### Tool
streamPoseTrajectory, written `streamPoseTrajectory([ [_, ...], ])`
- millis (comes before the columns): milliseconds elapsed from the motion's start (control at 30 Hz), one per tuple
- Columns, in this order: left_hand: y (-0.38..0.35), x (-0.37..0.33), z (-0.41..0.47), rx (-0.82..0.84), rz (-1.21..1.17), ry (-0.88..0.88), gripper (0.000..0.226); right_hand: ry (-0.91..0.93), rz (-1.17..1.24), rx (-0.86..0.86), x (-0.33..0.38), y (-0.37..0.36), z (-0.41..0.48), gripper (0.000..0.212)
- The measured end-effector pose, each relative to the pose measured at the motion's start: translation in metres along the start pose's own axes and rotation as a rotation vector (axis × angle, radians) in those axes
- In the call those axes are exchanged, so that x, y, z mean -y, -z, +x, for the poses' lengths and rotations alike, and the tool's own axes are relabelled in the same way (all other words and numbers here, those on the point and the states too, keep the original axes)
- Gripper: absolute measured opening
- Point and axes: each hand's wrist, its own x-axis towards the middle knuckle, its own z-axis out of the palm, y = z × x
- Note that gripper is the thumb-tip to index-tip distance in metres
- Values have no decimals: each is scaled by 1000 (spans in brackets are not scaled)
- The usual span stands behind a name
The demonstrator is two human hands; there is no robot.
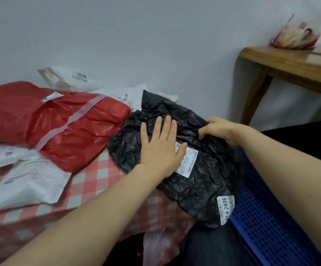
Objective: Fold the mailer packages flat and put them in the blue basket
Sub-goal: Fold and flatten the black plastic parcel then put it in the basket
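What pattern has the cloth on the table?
Red and white checks on the tablecloth, seen in the head view.

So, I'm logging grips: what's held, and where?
The right hand pinches the black mailer at its far right edge; the left hand presses flat on top.

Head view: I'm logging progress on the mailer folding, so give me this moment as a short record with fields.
left hand: open, pressing flat on the black mailer
right hand: pinching the black mailer's far right edge
black mailer: crumpled, lying half over the table edge, above the blue basket
red mailer: on the checked tablecloth, untouched
white mailers: scattered left and behind
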Motion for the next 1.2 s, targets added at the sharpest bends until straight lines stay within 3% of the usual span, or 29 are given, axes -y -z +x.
streamPoseTrajectory([
  [200,5,-77,17,45,-105,-122,68,-149,462,-321,-85,73,-43,29],
  [333,-7,-125,28,150,-164,-164,69,-295,617,-478,-150,93,-61,27],
  [533,-39,-169,45,278,-153,-186,63,-498,791,-689,-235,94,-48,43],
  [733,-87,-186,64,395,-182,-171,61,-637,961,-764,-295,66,-17,36],
  [933,-147,-211,87,528,-144,-195,60,-736,1103,-793,-351,50,28,49],
  [1200,-210,-231,115,691,-103,-223,58,-734,1257,-813,-387,27,90,50],
])
